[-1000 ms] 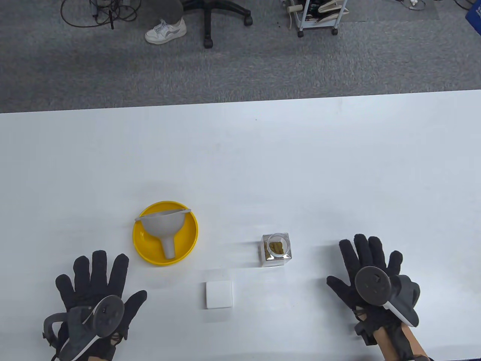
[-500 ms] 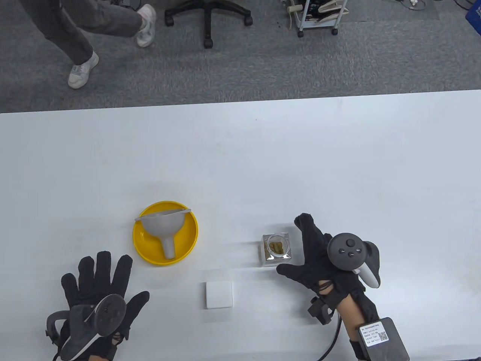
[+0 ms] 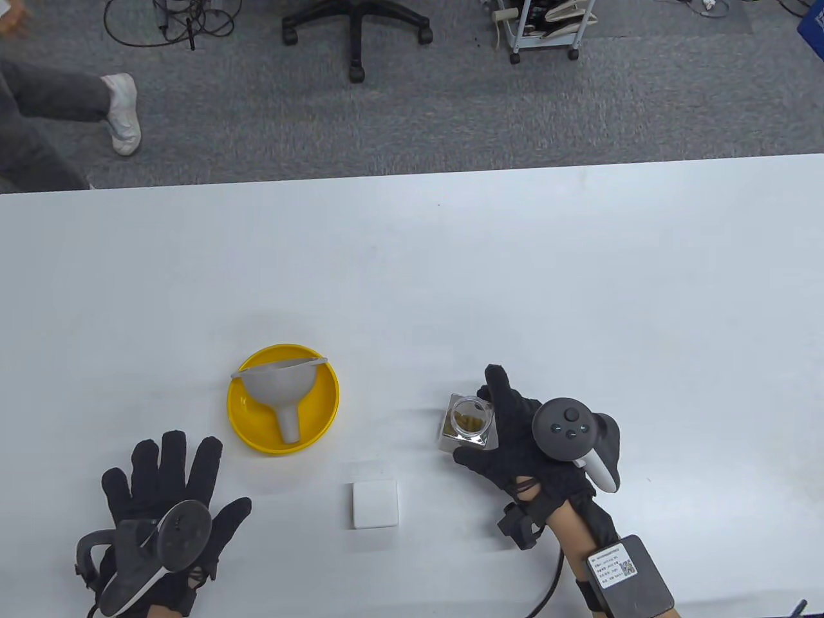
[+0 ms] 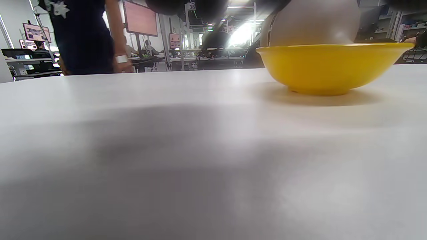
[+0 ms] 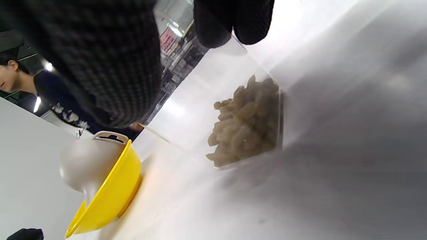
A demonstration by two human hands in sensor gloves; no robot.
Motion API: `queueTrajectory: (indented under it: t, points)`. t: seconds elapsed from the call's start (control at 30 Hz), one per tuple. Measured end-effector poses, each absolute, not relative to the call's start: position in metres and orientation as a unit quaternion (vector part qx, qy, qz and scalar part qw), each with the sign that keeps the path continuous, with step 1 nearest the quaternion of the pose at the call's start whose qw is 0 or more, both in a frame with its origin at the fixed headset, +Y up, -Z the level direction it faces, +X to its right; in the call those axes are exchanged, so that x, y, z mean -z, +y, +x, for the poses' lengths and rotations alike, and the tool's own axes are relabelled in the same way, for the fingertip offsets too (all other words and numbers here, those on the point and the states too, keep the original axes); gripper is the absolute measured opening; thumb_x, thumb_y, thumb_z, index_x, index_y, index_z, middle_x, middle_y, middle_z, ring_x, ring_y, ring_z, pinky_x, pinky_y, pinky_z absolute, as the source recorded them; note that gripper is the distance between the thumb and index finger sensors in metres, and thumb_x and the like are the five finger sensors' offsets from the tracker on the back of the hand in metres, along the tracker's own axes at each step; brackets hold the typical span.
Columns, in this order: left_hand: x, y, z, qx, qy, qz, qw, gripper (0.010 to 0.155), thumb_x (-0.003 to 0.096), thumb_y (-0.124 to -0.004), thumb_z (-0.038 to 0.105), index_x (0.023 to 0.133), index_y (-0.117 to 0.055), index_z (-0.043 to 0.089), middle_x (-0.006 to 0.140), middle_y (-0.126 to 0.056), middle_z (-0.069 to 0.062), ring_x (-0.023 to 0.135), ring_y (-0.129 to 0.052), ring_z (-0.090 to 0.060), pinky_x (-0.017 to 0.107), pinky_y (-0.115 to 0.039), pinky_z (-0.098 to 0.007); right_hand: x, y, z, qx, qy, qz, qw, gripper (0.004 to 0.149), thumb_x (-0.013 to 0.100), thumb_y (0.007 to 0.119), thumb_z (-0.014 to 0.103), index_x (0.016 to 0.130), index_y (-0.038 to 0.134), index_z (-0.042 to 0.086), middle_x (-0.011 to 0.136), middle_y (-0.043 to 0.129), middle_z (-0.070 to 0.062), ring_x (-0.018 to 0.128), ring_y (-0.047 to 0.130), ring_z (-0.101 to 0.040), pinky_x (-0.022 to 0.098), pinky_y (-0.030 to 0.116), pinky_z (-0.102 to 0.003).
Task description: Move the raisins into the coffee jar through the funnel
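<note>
A white tabletop (image 3: 579,270) fills most of the table view; near its front edge lies a small white square block (image 3: 374,505), flat and apart from everything else; beyond the far edge is grey carpet (image 3: 644,109), with the black star base of an office chair (image 3: 356,26), a wheeled cart (image 3: 544,29) (only its lower part shows), tangled cables (image 3: 170,19), and a passer-by's white shoe (image 3: 122,112) at left.
</note>
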State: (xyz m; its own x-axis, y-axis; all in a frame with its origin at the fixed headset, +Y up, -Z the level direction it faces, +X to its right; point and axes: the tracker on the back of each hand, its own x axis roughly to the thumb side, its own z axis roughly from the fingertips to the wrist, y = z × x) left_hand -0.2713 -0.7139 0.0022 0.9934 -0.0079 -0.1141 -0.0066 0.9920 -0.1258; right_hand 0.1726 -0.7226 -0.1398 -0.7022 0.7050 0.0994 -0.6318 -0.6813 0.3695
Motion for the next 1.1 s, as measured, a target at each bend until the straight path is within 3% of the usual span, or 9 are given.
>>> queueTrajectory:
  t: [0.1, 0.63, 0.9, 1.1]
  points:
    - [-0.003, -0.712, -0.272, -0.012, 0.052, -0.049, 0.997, 0.089, 0.0366, -0.059, 0.083, 0.112, -0.032, 0.045, 0.127, -0.035, -0.006, 0.115, -0.033, -0.047, 0.075, -0.03, -0.075, 0.138, -0.72, 0.175, -0.905, 0.144, 0.105, 0.388, 0.091, 0.032, 0.102, 0.05, 0.103, 0.049, 0.029, 0.108, 0.058, -0.005, 0.101, 0.063, -0.032, 0.074, 0.039, -0.072]
    - [0.009, -0.71, -0.235, 0.023, -0.018, -0.049, 0.998, 0.087, 0.0364, -0.063, 0.082, 0.111, -0.039, 0.044, 0.126, -0.042, -0.005, 0.114, -0.042, -0.043, 0.077, -0.037, -0.072, 0.121, -0.68, 0.232, -0.846, 0.136, 0.139, 0.496, 0.09, 0.033, 0.105, 0.044, 0.103, 0.051, 0.028, 0.111, 0.061, -0.005, 0.104, 0.064, -0.034, 0.073, 0.04, -0.074]
    - [0.018, -0.681, -0.164, -0.039, -0.14, -0.038, 0.989, 0.088, 0.036, -0.067, 0.079, 0.111, -0.039, 0.043, 0.124, -0.046, -0.006, 0.112, -0.051, -0.043, 0.077, -0.043, -0.07, 0.121, -0.67, 0.251, -0.827, 0.116, 0.13, 0.534, 0.09, 0.033, 0.105, 0.043, 0.103, 0.05, 0.027, 0.111, 0.061, -0.006, 0.103, 0.066, -0.036, 0.072, 0.042, -0.074]
    - [0.033, -0.684, -0.101, -0.04, -0.211, -0.12, 0.969, 0.091, 0.0341, -0.072, 0.079, 0.11, -0.038, 0.042, 0.124, -0.049, -0.005, 0.11, -0.059, -0.042, 0.077, -0.049, -0.068, 0.122, -0.669, 0.256, -0.835, 0.117, 0.131, 0.521, 0.09, 0.033, 0.105, 0.042, 0.103, 0.051, 0.027, 0.111, 0.061, -0.006, 0.102, 0.067, -0.036, 0.072, 0.042, -0.074]
